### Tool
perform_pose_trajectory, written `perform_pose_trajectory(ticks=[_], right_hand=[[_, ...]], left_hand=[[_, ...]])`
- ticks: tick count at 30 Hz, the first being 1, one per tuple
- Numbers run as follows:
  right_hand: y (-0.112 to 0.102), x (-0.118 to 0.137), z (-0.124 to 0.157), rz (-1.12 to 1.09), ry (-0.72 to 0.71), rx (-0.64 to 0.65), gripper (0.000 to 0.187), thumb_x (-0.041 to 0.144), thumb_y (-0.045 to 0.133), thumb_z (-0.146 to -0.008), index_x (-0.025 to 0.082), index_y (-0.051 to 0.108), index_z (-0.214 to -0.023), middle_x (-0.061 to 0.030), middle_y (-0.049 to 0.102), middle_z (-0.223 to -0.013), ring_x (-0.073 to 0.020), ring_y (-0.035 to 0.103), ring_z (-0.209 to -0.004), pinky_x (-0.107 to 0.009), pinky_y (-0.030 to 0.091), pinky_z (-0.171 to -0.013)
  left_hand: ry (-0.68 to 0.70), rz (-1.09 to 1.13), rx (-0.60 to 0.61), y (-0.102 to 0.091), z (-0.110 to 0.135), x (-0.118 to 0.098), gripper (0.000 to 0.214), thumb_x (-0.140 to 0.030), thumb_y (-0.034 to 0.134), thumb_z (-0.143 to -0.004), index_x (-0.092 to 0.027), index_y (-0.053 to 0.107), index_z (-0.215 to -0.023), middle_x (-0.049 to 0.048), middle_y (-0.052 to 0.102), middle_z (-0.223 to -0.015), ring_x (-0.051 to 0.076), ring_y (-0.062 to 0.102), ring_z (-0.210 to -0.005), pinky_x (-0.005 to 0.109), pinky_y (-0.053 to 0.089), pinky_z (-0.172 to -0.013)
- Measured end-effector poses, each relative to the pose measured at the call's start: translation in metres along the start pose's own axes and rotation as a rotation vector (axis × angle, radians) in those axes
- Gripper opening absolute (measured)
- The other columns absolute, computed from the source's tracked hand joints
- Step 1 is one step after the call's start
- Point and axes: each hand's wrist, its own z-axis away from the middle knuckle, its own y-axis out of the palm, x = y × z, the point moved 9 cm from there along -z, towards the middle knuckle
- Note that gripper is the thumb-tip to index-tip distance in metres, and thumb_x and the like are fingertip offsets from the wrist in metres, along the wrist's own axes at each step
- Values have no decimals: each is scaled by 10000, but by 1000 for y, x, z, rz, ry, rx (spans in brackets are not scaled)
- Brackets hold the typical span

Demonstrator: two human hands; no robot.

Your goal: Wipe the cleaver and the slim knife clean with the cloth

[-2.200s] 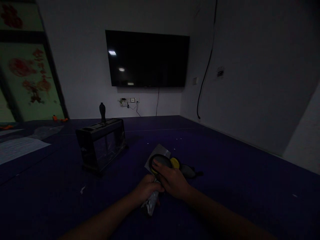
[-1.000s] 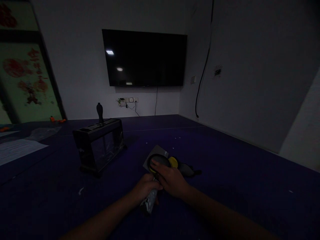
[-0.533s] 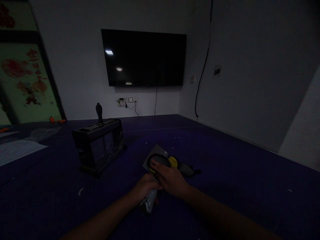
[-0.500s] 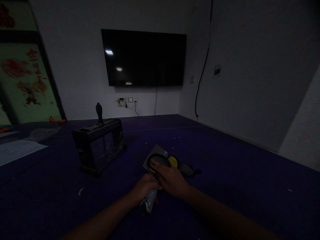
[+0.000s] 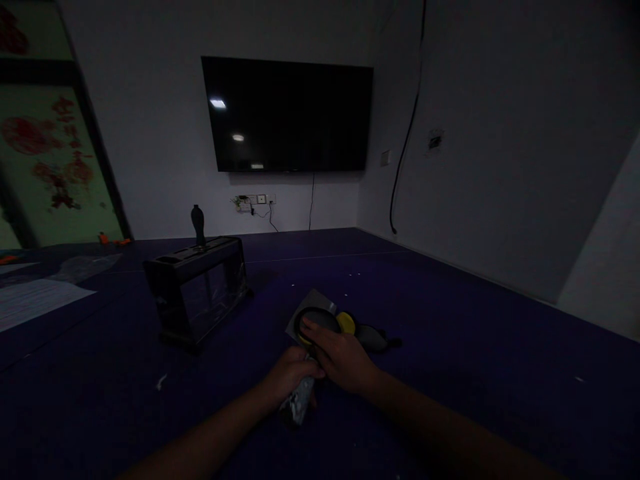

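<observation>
My left hand (image 5: pixel 291 375) is closed around a silvery-grey, crinkled bundle (image 5: pixel 300 402), whose lower end sticks out below the fingers. Against the top of it sits a black-rimmed grey oval piece (image 5: pixel 317 320) with a yellow edge. My right hand (image 5: pixel 341 357) grips this oval, fingers lying over its face, thumb side close to my left hand. Just right of it a grey and yellow piece (image 5: pixel 371 337) with a black tip lies on the purple surface. Beneath the oval, a flat grey square sheet (image 5: pixel 313 299) shows in part. Dim light hides finer detail.
A black frame with clear sides (image 5: pixel 213 293) stands at the left, a dark vase (image 5: pixel 198 225) on top. White sheets (image 5: pixel 40 300) and clear plastic (image 5: pixel 85 268) lie further left. Small white scraps dot the purple surface (image 5: pixel 450 400). A television (image 5: pixel 295 117) hangs behind.
</observation>
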Motion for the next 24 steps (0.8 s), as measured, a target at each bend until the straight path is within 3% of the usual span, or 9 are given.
perform_pose_trajectory(ticks=[12, 24], right_hand=[[0, 1, 0, 13, 9, 16, 470, 83, 378, -794, 158, 436, -1254, -89, 425, -1323, -182, 480, -1140, -331, 425, -925], [0, 1, 0, 17, 16, 26, 465, 95, 373, -795, 142, 441, -1252, -92, 422, -1325, -185, 482, -1137, -331, 432, -918]], left_hand=[[-37, -40, 4, 2, 1, 0, 105, -242, 507, -562, -152, 472, -518, -24, 479, -359, 121, 465, -316, 204, 321, -347], [-5, 4, 17, 4, 5, -8, 145, -276, 537, -500, -149, 475, -534, -31, 470, -370, 121, 463, -322, 219, 348, -348]])
